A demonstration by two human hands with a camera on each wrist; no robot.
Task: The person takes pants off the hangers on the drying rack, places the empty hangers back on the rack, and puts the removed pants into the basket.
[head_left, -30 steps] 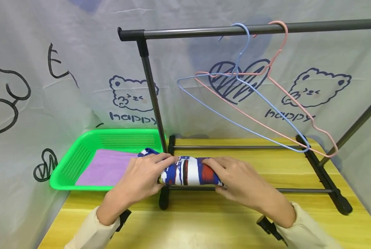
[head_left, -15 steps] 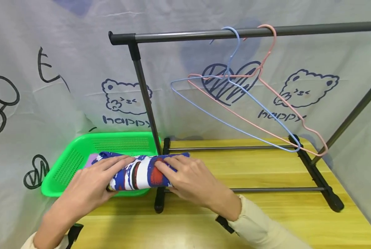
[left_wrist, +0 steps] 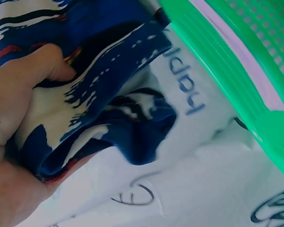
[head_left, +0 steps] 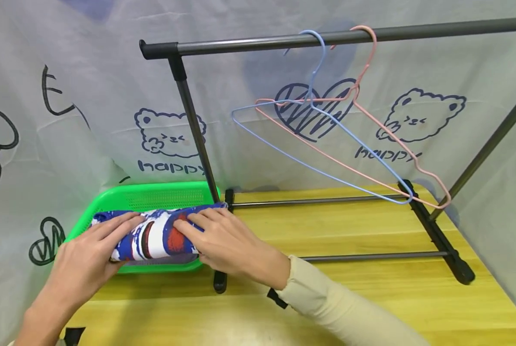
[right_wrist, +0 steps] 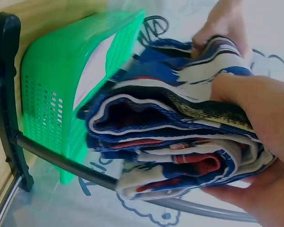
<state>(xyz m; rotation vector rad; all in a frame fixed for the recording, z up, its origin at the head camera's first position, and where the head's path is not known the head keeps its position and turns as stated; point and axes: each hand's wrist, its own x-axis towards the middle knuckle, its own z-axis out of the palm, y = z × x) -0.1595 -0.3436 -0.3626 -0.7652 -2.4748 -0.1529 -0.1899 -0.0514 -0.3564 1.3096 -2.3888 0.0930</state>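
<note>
A folded garment (head_left: 156,238), printed in blue, white and red, is held by both hands above the green basket (head_left: 176,185) in the head view. My left hand (head_left: 89,252) grips its left end, with the thumb (left_wrist: 57,66) lying over the fabric in the left wrist view. At the other end my right hand (head_left: 223,240) pinches the stacked layers between thumb and fingers, as the right wrist view (right_wrist: 265,123) shows from the side. Inside the basket lies a light purple cloth (right_wrist: 92,71), mostly hidden under the garment in the head view.
A dark metal rack (head_left: 240,45) stands on the yellow wooden table (head_left: 349,307), its left post beside the basket. From its top bar hang a blue hanger (head_left: 320,60) and a pink hanger (head_left: 374,43). White drawn-on sheeting (head_left: 102,144) encloses the back and sides.
Both hands have carried the folded garment leftward, from in front of the rack's left post to over the basket. The purple cloth has become largely covered from view.
</note>
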